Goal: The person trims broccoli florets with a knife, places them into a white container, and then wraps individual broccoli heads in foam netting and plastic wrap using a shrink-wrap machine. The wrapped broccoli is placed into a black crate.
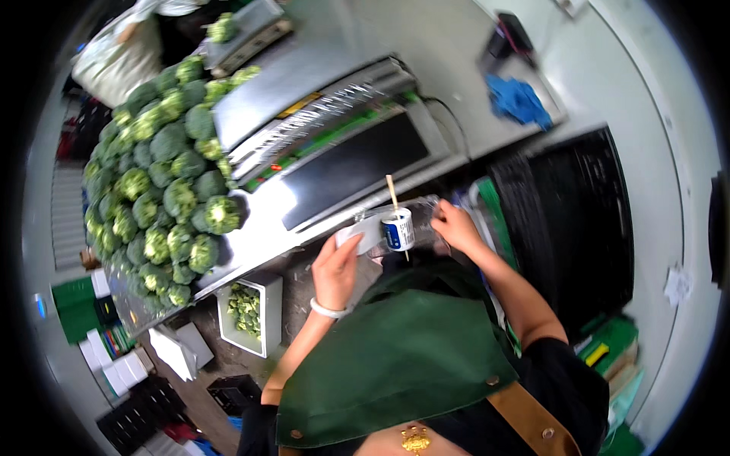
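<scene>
My left hand (335, 273), with a white bracelet at the wrist, pinches a white paper piece (365, 235) between thumb and fingers. Beside the paper is a small blue-and-white roll (398, 230) that bears print, with a thin wooden stick (391, 189) passing through it. What supports the roll is hard to make out. My right hand (457, 227) has its fingers closed at the edge of glossy clear plastic (423, 219) behind and beside the roll. The plastic's exact shape is blurred.
A steel bench holds heaped broccoli heads (165, 171) and a wrapping machine with a black plate (359, 171). Blue gloves (518, 101) lie farther right. Black crates (564, 228) stand at my right. A white foam box (269, 316) holds broccoli pieces below. Another person's sleeve (122, 60) shows far left.
</scene>
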The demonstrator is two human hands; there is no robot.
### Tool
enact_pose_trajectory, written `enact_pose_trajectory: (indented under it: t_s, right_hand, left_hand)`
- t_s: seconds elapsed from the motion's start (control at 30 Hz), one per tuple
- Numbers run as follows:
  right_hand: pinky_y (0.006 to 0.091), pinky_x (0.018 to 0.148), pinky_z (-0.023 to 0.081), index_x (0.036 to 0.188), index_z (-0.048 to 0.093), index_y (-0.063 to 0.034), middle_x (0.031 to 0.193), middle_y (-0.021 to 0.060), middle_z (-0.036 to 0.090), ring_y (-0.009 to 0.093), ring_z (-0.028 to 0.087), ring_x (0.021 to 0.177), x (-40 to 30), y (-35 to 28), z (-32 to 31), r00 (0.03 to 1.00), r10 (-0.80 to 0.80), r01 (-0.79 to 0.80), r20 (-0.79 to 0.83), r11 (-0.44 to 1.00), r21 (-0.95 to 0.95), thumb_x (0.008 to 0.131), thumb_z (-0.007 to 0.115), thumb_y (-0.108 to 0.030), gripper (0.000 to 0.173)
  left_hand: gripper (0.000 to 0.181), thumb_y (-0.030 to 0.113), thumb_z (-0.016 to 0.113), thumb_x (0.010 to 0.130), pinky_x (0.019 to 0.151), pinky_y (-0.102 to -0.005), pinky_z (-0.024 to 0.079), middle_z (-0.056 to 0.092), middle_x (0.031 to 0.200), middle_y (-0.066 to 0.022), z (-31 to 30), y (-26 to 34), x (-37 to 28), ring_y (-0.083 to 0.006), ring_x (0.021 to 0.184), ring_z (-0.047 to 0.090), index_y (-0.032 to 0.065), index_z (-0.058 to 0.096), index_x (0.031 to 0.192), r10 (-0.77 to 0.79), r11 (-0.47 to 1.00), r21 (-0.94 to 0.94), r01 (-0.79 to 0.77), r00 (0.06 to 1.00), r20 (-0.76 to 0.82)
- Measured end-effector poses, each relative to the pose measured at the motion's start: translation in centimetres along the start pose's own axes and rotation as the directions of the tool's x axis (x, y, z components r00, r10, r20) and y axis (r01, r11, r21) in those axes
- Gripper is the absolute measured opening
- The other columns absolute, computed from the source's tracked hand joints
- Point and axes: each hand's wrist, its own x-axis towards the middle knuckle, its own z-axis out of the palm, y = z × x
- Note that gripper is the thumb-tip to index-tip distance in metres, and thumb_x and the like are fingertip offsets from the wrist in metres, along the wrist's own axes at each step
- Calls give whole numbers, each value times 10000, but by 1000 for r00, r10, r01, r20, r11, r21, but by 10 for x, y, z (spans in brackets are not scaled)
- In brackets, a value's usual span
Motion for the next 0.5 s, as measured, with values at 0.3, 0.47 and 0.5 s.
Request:
enact_pose_trajectory:
  t_s: [0.3, 0.47, 0.5]
  right_hand:
    - [487, 699, 553, 911, 672, -14, 827, 193, 700, 391, 690, 787, 6, 177, 43, 989, 76, 8, 128, 833, -554, 880, 582, -187, 198]
    - [421, 734, 585, 944, 772, -93, 987, 94, 751, 276, 724, 935, 49, 274, 109, 949, 240, -22, 207, 702, -712, 884, 541, -127, 240]
    - [414, 740, 584, 948, 771, -100, 987, 89, 751, 272, 724, 937, 59, 288, 117, 947, 242, -19, 213, 701, -713, 893, 535, -135, 245]
  left_hand:
    - [378, -116, 613, 853, 800, -317, 590, 578, 1293, -183, 142, -30, -76, -244, 986, 660, 68, 714, 1167, -206, 977, 57, 206, 978, 1]
    - [470, -117, 626, 816, 789, -343, 537, 606, 1228, -174, 193, -39, -67, -260, 950, 646, 94, 687, 1232, -350, 932, 116, 343, 935, 49]
    - [472, -113, 635, 805, 780, -358, 518, 611, 1213, -180, 203, -46, -63, -271, 931, 644, 94, 692, 1225, -347, 930, 143, 339, 937, 30]
